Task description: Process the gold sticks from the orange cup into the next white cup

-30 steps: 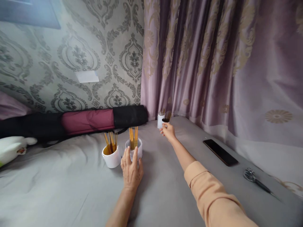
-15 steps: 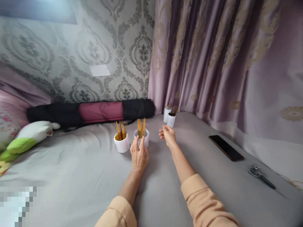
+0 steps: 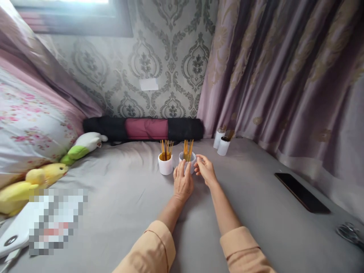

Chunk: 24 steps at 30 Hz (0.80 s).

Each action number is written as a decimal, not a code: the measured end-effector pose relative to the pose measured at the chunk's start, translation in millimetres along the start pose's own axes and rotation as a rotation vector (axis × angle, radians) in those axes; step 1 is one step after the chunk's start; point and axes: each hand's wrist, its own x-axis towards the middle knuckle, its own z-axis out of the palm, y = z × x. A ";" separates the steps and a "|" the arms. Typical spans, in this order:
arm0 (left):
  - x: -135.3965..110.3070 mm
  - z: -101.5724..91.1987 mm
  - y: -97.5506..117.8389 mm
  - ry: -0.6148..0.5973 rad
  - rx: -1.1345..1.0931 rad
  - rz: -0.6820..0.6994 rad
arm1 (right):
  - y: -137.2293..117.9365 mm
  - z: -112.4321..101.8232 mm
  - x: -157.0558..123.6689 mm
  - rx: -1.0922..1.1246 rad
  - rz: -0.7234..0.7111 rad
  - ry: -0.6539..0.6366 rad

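Two white cups stand side by side on the grey sheet, each with thin yellow-brown sticks upright in it. My left hand (image 3: 183, 184) is closed against the near side of the right-hand white cup (image 3: 191, 167), its fingers and thumb on the wall. At that cup's right rim is my right hand (image 3: 206, 170), its fingers loosely curled and apart, with nothing visible in them. The sticks (image 3: 187, 148) in this cup rise above my left fingertips. The other white cup (image 3: 165, 167) stands just left of my left hand, untouched.
Two taller white containers (image 3: 223, 147) with dark sticks stand by the curtain (image 3: 239, 76). A black phone (image 3: 301, 192) and a dark metal tool (image 3: 350, 233) lie right. A black-and-maroon roll (image 3: 146, 129) lies along the wall; plush toys (image 3: 85, 145) lie left.
My right hand has come left to the rim of the cup at my left hand. The view has turned left, bringing the pillow and yellow toys into sight.
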 end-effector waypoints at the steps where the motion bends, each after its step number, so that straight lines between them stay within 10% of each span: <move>1: -0.6 -1.8 -0.4 -0.010 0.003 0.003 | 0.7 0.4 -0.6 -0.004 -0.005 -0.021; 24: 0.5 -38.7 -50.0 0.076 0.153 -0.088 | 9.8 1.2 5.1 -0.298 -0.094 -0.161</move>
